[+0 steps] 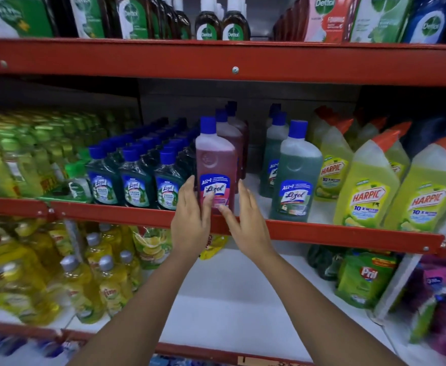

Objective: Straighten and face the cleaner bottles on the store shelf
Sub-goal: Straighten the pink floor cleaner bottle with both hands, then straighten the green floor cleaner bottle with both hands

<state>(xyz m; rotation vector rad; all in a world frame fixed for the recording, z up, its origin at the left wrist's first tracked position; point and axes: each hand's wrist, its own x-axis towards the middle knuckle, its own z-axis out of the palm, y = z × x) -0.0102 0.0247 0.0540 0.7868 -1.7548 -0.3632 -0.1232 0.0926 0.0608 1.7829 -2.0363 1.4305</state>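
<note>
Left hand [191, 220] grips pink bottle [216, 165], right hand [245, 217] wide at 3 o'clock; facing step, next square it w/ shelf [111, 211] edge.

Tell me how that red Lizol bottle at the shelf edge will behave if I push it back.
The red Lizol bottle looks nearly full, so probably heavy. Tall and narrow, it may tip if pushed high; low, as the left hand and right hand sit, seems safer. Smooth plastic should slide.

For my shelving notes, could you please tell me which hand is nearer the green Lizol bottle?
Right. The right hand is just left of the green Lizol bottle; the left hand is farther left, beyond the pink Lizol bottle.
</note>
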